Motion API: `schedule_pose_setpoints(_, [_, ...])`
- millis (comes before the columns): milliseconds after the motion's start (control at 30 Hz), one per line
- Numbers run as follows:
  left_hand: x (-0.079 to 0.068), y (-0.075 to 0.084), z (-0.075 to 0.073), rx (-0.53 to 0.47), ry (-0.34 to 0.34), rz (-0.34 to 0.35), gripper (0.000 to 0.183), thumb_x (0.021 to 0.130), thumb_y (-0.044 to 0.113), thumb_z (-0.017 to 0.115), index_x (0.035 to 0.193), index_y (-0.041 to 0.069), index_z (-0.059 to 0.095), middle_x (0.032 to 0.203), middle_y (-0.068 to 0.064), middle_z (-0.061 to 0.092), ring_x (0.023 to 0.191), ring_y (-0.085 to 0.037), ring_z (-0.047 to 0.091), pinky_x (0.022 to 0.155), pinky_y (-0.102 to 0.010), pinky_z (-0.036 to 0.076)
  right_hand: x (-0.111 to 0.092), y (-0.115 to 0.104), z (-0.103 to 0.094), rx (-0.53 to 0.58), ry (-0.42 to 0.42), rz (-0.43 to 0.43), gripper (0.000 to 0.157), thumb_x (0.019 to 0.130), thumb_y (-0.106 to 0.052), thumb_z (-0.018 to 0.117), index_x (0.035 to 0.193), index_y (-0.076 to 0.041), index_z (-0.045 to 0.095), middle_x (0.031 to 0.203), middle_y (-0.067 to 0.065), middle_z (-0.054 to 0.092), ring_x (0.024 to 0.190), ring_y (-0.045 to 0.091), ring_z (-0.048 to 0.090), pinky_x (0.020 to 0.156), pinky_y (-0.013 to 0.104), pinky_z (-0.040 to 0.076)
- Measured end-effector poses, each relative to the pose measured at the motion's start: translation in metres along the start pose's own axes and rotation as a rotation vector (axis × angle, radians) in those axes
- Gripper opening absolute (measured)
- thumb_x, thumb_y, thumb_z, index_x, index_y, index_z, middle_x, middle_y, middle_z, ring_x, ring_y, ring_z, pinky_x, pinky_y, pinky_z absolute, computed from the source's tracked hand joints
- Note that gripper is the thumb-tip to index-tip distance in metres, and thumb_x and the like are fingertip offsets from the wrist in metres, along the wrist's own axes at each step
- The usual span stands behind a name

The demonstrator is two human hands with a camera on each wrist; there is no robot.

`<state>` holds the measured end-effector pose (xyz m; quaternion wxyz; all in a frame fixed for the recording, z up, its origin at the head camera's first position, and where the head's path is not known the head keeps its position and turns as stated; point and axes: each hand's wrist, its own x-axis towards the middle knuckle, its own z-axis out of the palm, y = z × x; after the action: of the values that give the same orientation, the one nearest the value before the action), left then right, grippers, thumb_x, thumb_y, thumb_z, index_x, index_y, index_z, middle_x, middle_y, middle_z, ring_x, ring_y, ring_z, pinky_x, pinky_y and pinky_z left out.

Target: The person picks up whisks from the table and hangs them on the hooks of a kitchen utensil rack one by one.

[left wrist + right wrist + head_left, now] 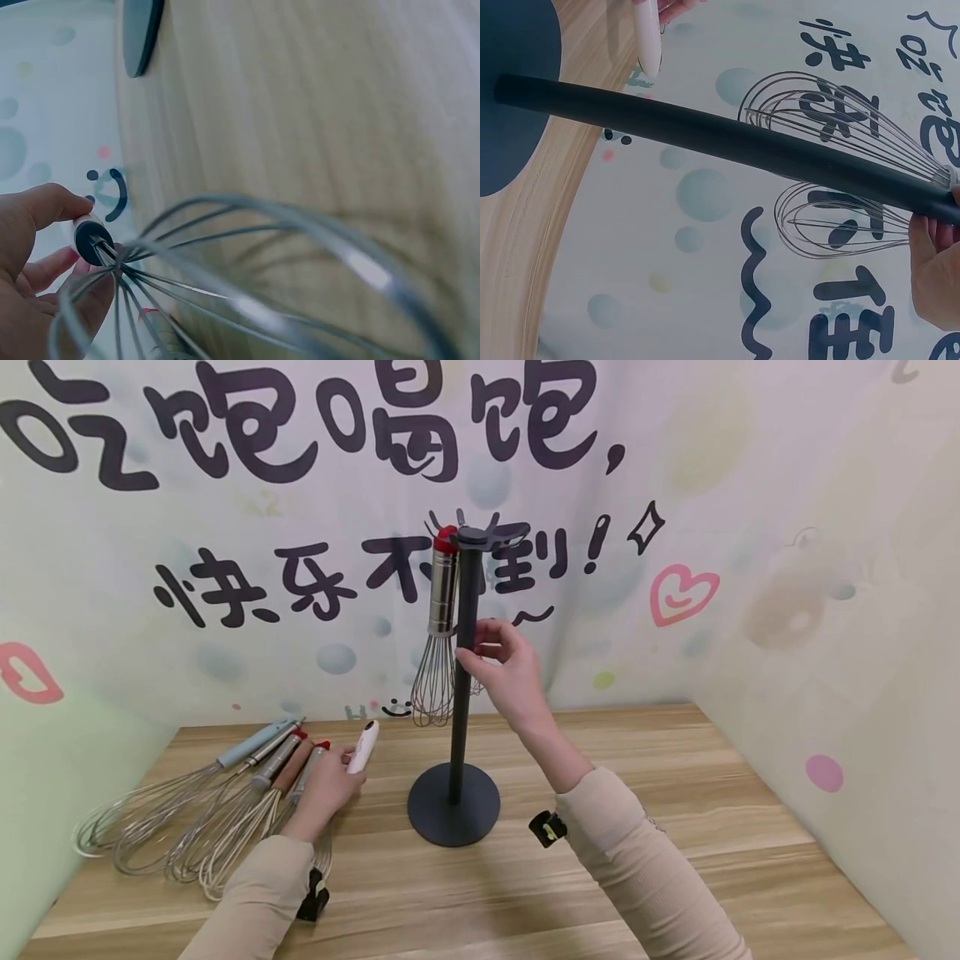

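Note:
In the head view my left hand (333, 779) holds a whisk by its white handle (363, 747), close over the table. The wire loops (225, 270) of this whisk fan out in the left wrist view. My right hand (512, 672) grips the upright pole (467, 602) of a dark utensil stand, thumb across its front. A whisk with a red-capped metal handle (444, 589) hangs from the stand's top hooks, left of the pole. Behind the pole, the wires of a second whisk (840, 221) show near my right fingers, its handle hidden.
Several whisks lie fanned on the left of the wooden table (645, 860), among them one with a light blue handle (251, 743) and one with a brown handle (292, 766). The stand's round base (453, 827) rests mid-table. A printed wall covering (360, 668) rises at the back.

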<state>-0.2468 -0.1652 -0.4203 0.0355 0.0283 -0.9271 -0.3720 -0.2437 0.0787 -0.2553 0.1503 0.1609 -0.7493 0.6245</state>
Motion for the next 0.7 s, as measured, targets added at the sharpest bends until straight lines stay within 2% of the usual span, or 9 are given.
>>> schedule_pose_setpoints(133, [0.001, 0.003, -0.002, -0.014, -0.003, -0.002, 0.053, 0.08, 0.004, 0.061, 0.129, -0.014, 0.049, 0.117, -0.033, 0.06, 0.103, -0.04, 0.059, 0.087, -0.049, 0.05, 0.0, 0.0, -0.001, 0.012, -0.013, 0.01, 0.033, 0.087, -0.007, 0.067, 0.118, -0.002, 0.058, 0.113, 0.015, 0.062, 0.103, 0.025, 0.061, 0.086, 0.028, 0.054])
schedule_pose_setpoints(333, [0.0, 0.011, -0.008, -0.07, 0.024, 0.021, 0.054, 0.077, 0.002, 0.06, 0.127, -0.014, 0.051, 0.113, -0.033, 0.061, 0.097, -0.038, 0.061, 0.077, -0.042, 0.054, -0.001, 0.0, -0.003, 0.017, -0.028, 0.032, 0.033, 0.087, -0.008, 0.067, 0.118, -0.003, 0.058, 0.115, 0.014, 0.062, 0.104, 0.024, 0.061, 0.088, 0.028, 0.054])
schedule_pose_setpoints(567, [-0.003, 0.023, -0.02, -0.112, 0.036, 0.022, 0.054, 0.081, 0.003, 0.059, 0.131, -0.011, 0.048, 0.119, -0.033, 0.058, 0.102, -0.041, 0.062, 0.066, -0.03, 0.055, 0.0, 0.001, -0.006, 0.02, -0.077, 0.044, 0.036, 0.089, -0.005, 0.064, 0.124, -0.002, 0.058, 0.119, 0.016, 0.06, 0.11, 0.027, 0.061, 0.091, 0.029, 0.053])
schedule_pose_setpoints(700, [-0.004, 0.031, -0.029, -0.129, 0.024, 0.025, 0.056, 0.083, 0.005, 0.057, 0.135, -0.009, 0.044, 0.125, -0.032, 0.055, 0.11, -0.042, 0.06, 0.071, -0.032, 0.056, 0.001, 0.0, -0.009, 0.021, -0.1, 0.056, 0.038, 0.09, -0.004, 0.062, 0.127, -0.001, 0.056, 0.122, 0.017, 0.059, 0.112, 0.028, 0.059, 0.094, 0.03, 0.052])
